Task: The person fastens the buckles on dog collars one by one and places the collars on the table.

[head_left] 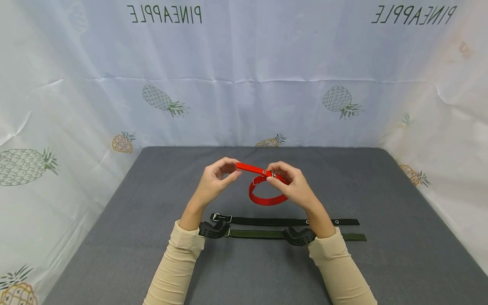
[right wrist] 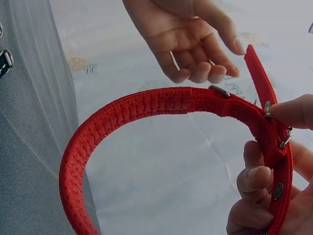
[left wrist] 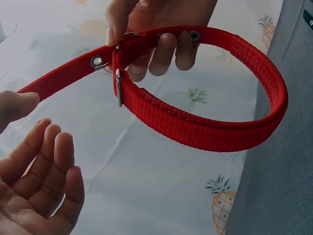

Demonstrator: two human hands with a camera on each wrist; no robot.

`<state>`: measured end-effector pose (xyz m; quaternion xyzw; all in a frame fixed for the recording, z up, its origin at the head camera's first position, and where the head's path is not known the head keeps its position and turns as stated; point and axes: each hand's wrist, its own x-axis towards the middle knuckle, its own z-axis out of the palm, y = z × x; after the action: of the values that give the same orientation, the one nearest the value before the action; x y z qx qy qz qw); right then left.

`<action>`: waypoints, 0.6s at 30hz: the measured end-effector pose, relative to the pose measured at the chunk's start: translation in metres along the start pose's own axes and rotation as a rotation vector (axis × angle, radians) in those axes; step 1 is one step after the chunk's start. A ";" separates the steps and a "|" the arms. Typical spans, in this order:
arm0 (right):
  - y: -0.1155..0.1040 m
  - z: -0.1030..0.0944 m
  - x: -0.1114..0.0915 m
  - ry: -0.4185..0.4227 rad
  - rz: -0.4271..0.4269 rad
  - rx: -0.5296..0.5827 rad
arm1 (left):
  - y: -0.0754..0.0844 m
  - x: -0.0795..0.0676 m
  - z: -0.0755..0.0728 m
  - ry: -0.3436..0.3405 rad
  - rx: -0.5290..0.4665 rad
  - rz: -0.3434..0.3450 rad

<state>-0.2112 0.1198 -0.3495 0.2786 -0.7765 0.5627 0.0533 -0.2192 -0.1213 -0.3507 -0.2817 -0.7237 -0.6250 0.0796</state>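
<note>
A red webbing collar with metal eyelets is looped through its buckle and held up above the table. My right hand pinches it beside the buckle, thumb on the strap near an eyelet and fingers curled behind. The collar's padded loop hangs below that hand. From the buckle, the free strap end stretches left. My left hand is at its tip: the thumb touches the end, while the other fingers are loosely bent and apart from it.
Nearer my forearms, a black collar and a dark green collar lie straight and side by side on the grey table. Behind the table hangs a white curtain printed with pineapples. A black wrist camera sits on my left wrist.
</note>
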 end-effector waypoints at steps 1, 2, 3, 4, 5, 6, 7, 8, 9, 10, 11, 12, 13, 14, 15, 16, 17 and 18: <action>0.000 0.000 0.000 -0.001 0.000 0.002 | -0.001 0.000 0.000 -0.001 0.002 -0.005; 0.000 0.000 0.000 -0.002 0.000 0.003 | -0.001 0.000 0.001 -0.003 0.004 -0.011; -0.001 0.000 0.000 -0.002 -0.001 0.007 | -0.001 0.000 0.001 -0.003 0.005 -0.021; -0.001 0.000 0.000 -0.002 -0.004 0.009 | -0.002 0.001 0.002 -0.004 0.008 -0.031; 0.000 0.000 0.000 -0.002 -0.008 0.012 | -0.002 0.001 0.003 -0.009 0.012 -0.043; 0.000 0.000 0.000 -0.002 -0.011 0.014 | -0.002 0.001 0.004 -0.014 0.016 -0.058; 0.000 0.001 0.000 -0.003 -0.015 0.017 | -0.002 0.001 0.006 -0.022 0.018 -0.071; 0.000 0.001 0.000 -0.004 -0.018 0.020 | -0.002 0.001 0.008 -0.034 0.015 -0.087; 0.000 0.001 0.000 -0.004 -0.022 0.023 | -0.002 0.001 0.010 -0.048 0.009 -0.103; 0.000 0.001 0.000 -0.006 -0.024 0.027 | -0.003 0.001 0.012 -0.066 -0.003 -0.116; -0.001 0.002 0.000 -0.007 -0.026 0.030 | -0.003 0.001 0.014 -0.084 -0.016 -0.130; -0.001 0.002 0.000 -0.009 -0.028 0.032 | -0.004 0.001 0.017 -0.102 -0.027 -0.142; -0.001 0.002 0.000 -0.011 -0.032 0.034 | -0.004 0.001 0.019 -0.119 -0.043 -0.152; -0.002 0.002 0.000 -0.013 -0.034 0.038 | -0.005 0.001 0.021 -0.136 -0.061 -0.165; -0.002 0.003 0.000 -0.016 -0.038 0.040 | -0.005 0.001 0.024 -0.150 -0.075 -0.174; -0.003 0.003 0.000 -0.019 -0.041 0.042 | -0.006 0.001 0.026 -0.162 -0.092 -0.183; -0.003 0.003 0.001 -0.021 -0.047 0.043 | -0.006 0.002 0.027 -0.171 -0.104 -0.189; -0.003 0.003 0.001 -0.024 -0.054 0.044 | -0.006 0.002 0.029 -0.180 -0.115 -0.193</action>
<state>-0.2093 0.1157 -0.3479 0.3073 -0.7568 0.5744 0.0530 -0.2169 -0.0940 -0.3615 -0.2697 -0.7145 -0.6425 -0.0624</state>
